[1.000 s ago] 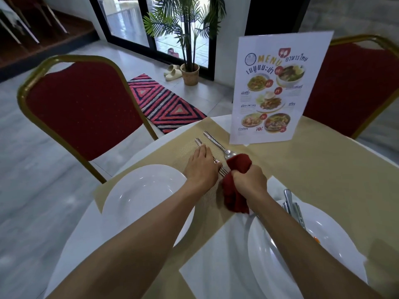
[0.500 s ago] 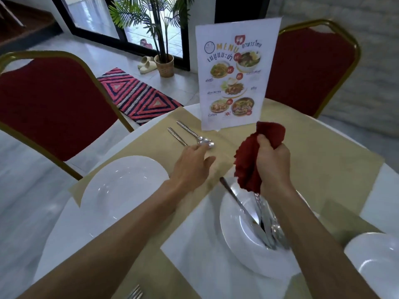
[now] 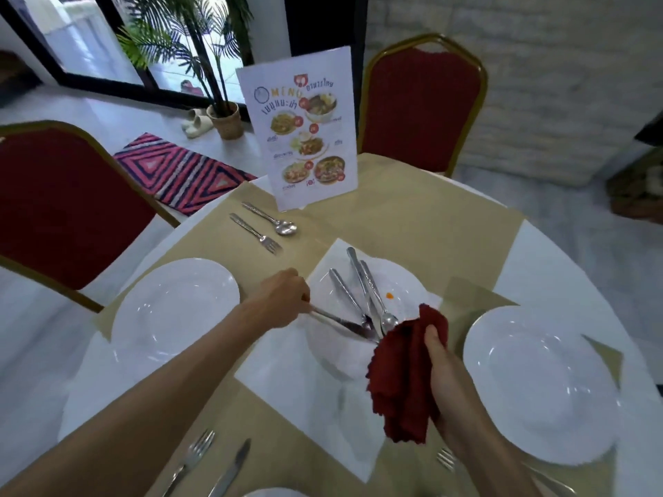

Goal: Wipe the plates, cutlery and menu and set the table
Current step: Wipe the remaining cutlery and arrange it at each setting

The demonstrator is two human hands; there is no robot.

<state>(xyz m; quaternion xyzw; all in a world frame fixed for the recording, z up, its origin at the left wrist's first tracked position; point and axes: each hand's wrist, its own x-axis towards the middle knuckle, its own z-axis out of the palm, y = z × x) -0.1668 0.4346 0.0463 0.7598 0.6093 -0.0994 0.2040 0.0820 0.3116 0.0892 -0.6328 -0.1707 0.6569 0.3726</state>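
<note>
Bare placemat right of menu free; upright menu blocks far side; spoon, fork lie left.

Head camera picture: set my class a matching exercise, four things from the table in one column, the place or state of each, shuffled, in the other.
Column one:
1 red cloth
2 menu
3 middle plate
4 far spoon

Column two:
a holds loose cutlery
b stands upright
c lies beside a fork on the tan mat
d gripped by the right hand

Pairs: 1-d, 2-b, 3-a, 4-c
</note>
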